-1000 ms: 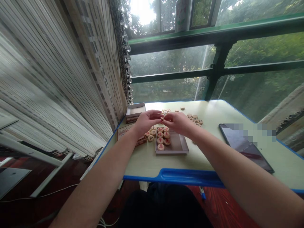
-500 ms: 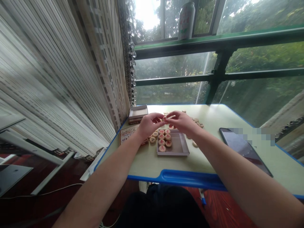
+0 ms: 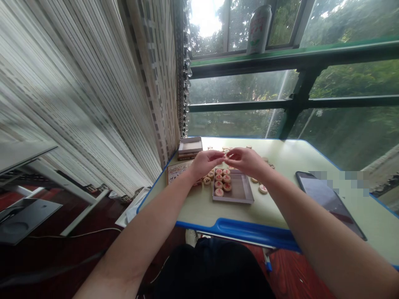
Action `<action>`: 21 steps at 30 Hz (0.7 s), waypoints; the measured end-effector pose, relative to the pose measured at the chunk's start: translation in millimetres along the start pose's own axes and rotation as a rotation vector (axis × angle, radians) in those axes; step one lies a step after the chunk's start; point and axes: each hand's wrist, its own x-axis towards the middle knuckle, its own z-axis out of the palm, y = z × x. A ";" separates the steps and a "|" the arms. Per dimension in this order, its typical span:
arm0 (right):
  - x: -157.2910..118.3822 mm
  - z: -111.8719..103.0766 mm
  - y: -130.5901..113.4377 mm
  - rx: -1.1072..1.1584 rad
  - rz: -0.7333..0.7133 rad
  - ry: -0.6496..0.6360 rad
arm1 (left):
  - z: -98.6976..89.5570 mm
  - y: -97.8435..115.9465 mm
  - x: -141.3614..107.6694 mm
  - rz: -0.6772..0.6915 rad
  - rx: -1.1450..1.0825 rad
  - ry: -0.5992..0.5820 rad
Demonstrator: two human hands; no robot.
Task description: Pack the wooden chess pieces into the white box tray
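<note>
- Left hand (image 3: 205, 162) and right hand (image 3: 247, 161) nearly meet by the far edge of the box (image 3: 241, 189), gap narrow (whether they pinch anything, I cannot tell).
- Red-lettered pieces (image 3: 227, 179) sit in its left side; a dipping hand could nudge them.

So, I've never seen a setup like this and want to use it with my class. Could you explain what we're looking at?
There is no robot: these are a person's bare left hand and right hand. The camera is worn on the head, looking forward and down.

On the table sits a shallow box, its left part holding seven round pieces with red characters. Loose pieces lie around it. A tablet lies to the right.

The hands' fingertips come close together just beyond the box; whether they hold a piece is too small to tell.
</note>
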 end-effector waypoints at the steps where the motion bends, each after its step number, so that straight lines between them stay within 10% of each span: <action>1: -0.2 0.3 -0.1 -0.007 0.005 -0.003 | 0.2 -0.1 -0.5 0.003 -0.011 -0.003; 11: -1.1 -12.4 -2.6 -0.184 0.025 -0.050 | -0.6 5.8 -1.1 0.009 0.058 0.031; 21: -13.4 -16.3 -12.2 -0.509 -0.007 -0.531 | -6.3 1.2 -0.5 -0.018 0.586 0.016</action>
